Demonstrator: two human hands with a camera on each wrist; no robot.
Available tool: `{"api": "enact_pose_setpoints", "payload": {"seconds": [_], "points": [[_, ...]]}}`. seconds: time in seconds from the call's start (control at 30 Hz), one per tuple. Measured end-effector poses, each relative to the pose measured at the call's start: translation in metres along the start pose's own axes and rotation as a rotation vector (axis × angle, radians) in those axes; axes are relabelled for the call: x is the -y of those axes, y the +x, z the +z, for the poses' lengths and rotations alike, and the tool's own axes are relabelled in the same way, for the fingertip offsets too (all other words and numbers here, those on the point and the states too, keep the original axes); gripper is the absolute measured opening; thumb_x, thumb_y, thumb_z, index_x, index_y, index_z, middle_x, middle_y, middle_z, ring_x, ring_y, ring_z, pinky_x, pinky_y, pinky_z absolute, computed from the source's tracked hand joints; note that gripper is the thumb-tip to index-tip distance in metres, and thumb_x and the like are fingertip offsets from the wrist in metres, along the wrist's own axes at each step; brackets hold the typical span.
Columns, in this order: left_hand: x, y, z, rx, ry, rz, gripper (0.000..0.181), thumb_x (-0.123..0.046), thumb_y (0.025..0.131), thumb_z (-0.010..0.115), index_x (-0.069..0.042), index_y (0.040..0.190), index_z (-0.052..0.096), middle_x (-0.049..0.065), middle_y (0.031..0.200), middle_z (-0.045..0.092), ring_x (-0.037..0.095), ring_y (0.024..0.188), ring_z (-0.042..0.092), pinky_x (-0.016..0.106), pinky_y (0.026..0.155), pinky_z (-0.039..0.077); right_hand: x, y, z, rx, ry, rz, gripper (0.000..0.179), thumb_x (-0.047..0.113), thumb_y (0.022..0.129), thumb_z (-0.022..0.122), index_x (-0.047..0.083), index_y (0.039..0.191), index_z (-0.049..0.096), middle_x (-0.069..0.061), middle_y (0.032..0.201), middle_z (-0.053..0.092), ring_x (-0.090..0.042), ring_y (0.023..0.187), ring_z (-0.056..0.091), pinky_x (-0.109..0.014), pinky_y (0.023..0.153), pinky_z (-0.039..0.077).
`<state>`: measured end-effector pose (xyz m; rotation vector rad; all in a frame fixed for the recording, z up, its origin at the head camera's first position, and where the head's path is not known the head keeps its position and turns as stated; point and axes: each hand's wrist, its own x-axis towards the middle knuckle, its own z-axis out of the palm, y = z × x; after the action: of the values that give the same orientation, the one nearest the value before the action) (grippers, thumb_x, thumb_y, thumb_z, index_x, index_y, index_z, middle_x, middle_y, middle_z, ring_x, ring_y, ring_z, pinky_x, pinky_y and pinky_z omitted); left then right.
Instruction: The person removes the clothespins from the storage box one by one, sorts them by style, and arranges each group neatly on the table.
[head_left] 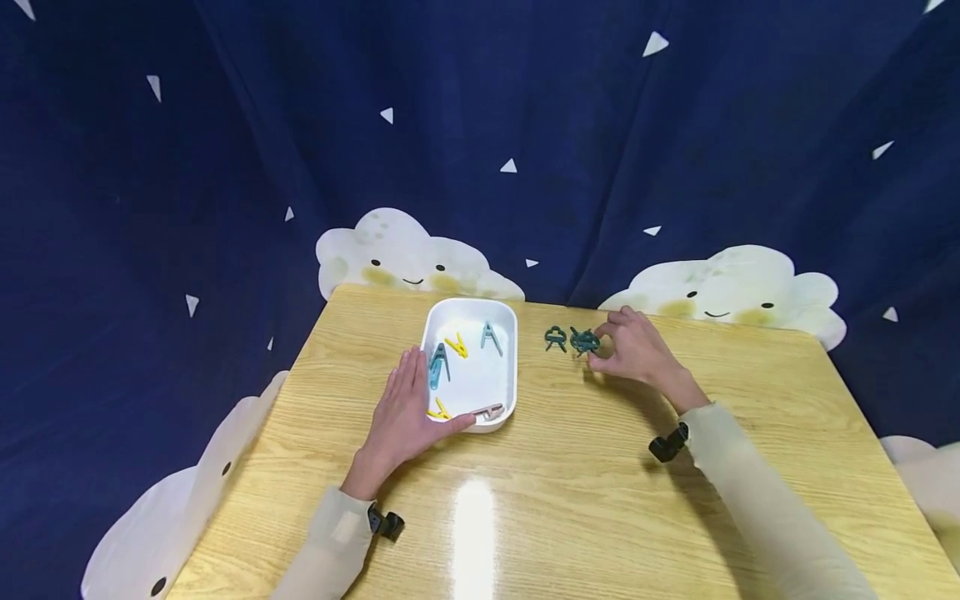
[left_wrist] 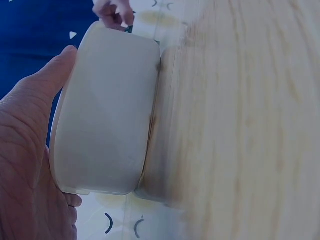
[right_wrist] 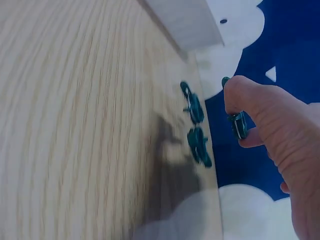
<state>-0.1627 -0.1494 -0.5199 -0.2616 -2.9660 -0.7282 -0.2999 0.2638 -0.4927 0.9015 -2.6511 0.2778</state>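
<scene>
a dark blue curtain (head_left: pixel 465 183) hangs at twelve o'clock, behind a wood table (head_left: pixel 600 517). on the table, toward its far edge, sits a white tray (head_left: pixel 478 379). the left hand (head_left: pixel 407 410) lies at the tray's eight o'clock, its fingers straight and released against the outer wall, its thumb stretched toward six. the right hand (head_left: pixel 637 348) is at the tray's three o'clock, thumb and finger grasping a green clip (right_wrist: pixel 239 126). seen from the head, that clip overlaps a second clip (right_wrist: pixel 200 146) on the table; just beside, toward nine o'clock, lies a third clip (right_wrist: pixel 194 105). in the tray, two blue clips (head_left: pixel 435 373) lie at nine o'clock, a grey clip (head_left: pixel 487 332) at one, a pink clip (head_left: pixel 491 412) at five, and small yellow clips (head_left: pixel 458 347) at eleven and seven.
</scene>
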Motion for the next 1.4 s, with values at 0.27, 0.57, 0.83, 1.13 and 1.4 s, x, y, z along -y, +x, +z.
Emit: {"api": "enact_pose_setpoints", "payload": {"seconds": [0.27,0.57,0.83,1.13,1.4], "points": [[-0.001,0.001,0.000,-0.007,0.000,0.017,0.140,-0.096,0.074,0.055,-0.001,0.167,0.010,0.018,0.175,0.009,0.031,0.162,0.005,0.049,0.130,0.013,-0.027,-0.009,0.004,0.037,-0.021,0.048,0.042,0.041,0.075,0.078,0.003,0.092,0.080,-0.009,0.084,0.065,-0.031,0.083,0.053,-0.044,0.071,0.044],[-0.001,-0.001,0.002,-0.005,-0.010,0.002,0.141,-0.098,0.073,0.052,-0.003,0.167,0.009,0.016,0.175,0.008,0.030,0.162,0.004,0.048,0.130,0.011,-0.053,-0.015,0.017,0.125,-0.049,0.090,0.046,0.042,0.075,0.080,0.001,0.096,0.079,-0.014,0.092,0.070,-0.034,0.087,0.055,-0.047,0.074,0.045],[-0.001,-0.002,0.001,-0.008,-0.001,-0.001,0.140,-0.097,0.074,0.054,-0.002,0.167,0.009,0.017,0.175,0.010,0.031,0.162,0.005,0.049,0.130,0.013,-0.060,-0.013,0.028,0.093,-0.046,0.050,0.044,0.042,0.074,0.076,0.002,0.093,0.079,-0.012,0.086,0.069,-0.034,0.081,0.056,-0.046,0.070,0.047],[-0.001,0.001,0.001,-0.006,0.003,0.009,0.141,-0.098,0.074,0.051,-0.002,0.167,0.008,0.017,0.175,0.009,0.028,0.162,0.002,0.047,0.131,0.011,-0.064,-0.014,0.032,0.076,-0.046,0.056,0.040,0.039,0.074,0.077,0.001,0.086,0.079,-0.012,0.089,0.074,-0.035,0.083,0.058,-0.045,0.072,0.048],[0.000,-0.001,0.002,-0.005,0.014,0.008,0.140,-0.098,0.074,0.052,-0.002,0.167,0.009,0.015,0.175,0.005,0.030,0.162,0.005,0.047,0.131,0.012,-0.064,-0.015,0.031,0.106,-0.025,0.073,0.043,0.039,0.076,0.077,0.001,0.095,0.079,-0.015,0.093,0.073,-0.037,0.089,0.060,-0.048,0.080,0.050]]}}
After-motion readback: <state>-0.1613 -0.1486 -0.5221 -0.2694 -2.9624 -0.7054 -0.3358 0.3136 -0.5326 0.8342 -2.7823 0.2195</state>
